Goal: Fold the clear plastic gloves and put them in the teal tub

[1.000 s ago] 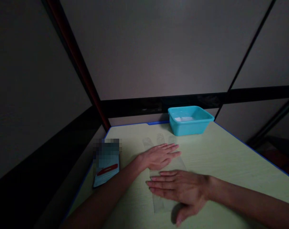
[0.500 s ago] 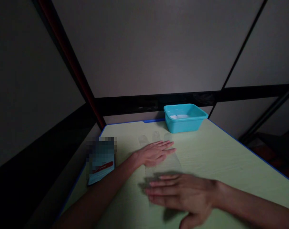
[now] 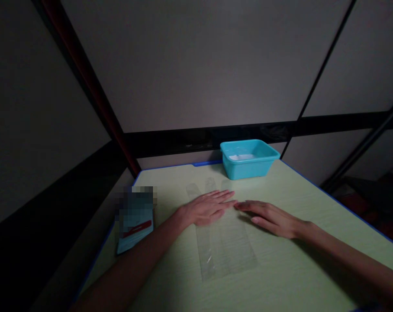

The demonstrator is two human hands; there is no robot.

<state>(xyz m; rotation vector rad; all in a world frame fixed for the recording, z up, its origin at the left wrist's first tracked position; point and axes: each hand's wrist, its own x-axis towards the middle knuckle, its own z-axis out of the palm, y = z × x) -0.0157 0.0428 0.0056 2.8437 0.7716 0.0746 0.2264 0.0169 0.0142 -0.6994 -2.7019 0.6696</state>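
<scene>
A clear plastic glove (image 3: 227, 249) lies flat on the pale green table (image 3: 297, 268), its fingers pointing toward the far edge. My left hand (image 3: 207, 209) rests flat on the glove's upper part, palm down, fingers together. My right hand (image 3: 272, 218) lies palm down just to the right, its fingertips touching the glove's right edge near my left fingertips. Neither hand grips anything. The glove's cuff end below the hands is uncovered.
A turquoise plastic tub (image 3: 248, 158) with something white inside stands at the far edge of the table. A phone (image 3: 134, 225) with a lit screen lies at the table's left edge. Grey partition walls close in on the far and left sides.
My right hand has lifted off the glove's lower part and moved up and to the right beside my left hand. The glove's lower part is now uncovered. My left hand stayed put.
</scene>
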